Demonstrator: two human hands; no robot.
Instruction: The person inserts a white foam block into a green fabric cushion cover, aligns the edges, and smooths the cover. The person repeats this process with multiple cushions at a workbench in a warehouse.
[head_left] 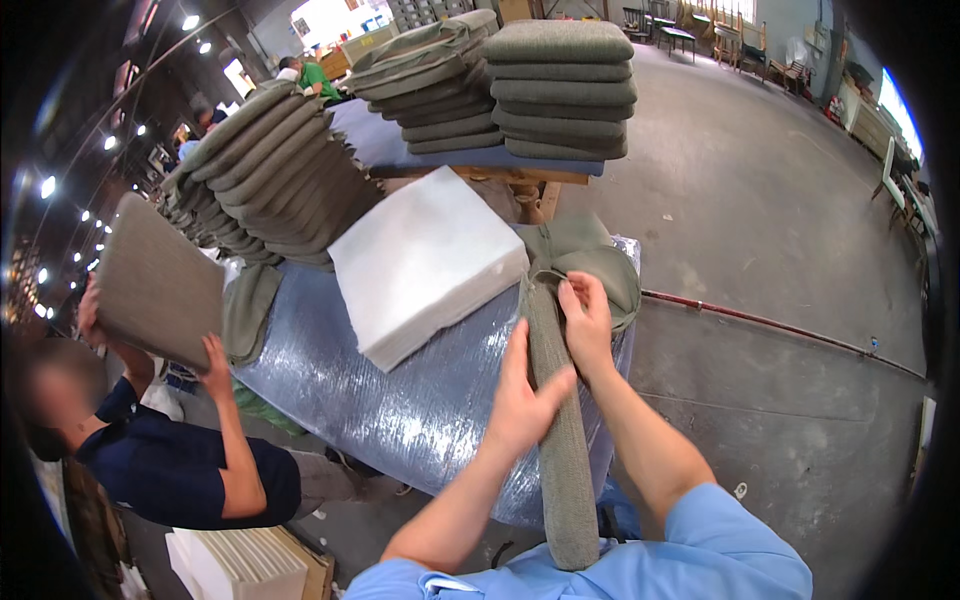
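Note:
A grey-green fabric-covered seat cushion (566,460) stands on its narrow edge, its near end against my body. My left hand (522,395) grips it from the left, the thumb across its upward edge and the fingers along its side. At the cushion's far end, my right hand (588,318) pinches the edge of the fabric cover, fingers bent. A loose flap of the same cover (605,270) spreads beyond that hand, over the table corner. To the left of my hands, a thick white foam block (430,265) lies on the plastic-wrapped table (400,425).
At left, a co-worker (190,465) in dark blue holds up another cushion (160,280). Fabric covers (280,165) are piled at the table's far left. Cushion stacks (560,90) stand on a farther table. White foam sheets (240,565) sit low at left. A red pole (760,325) lies at right.

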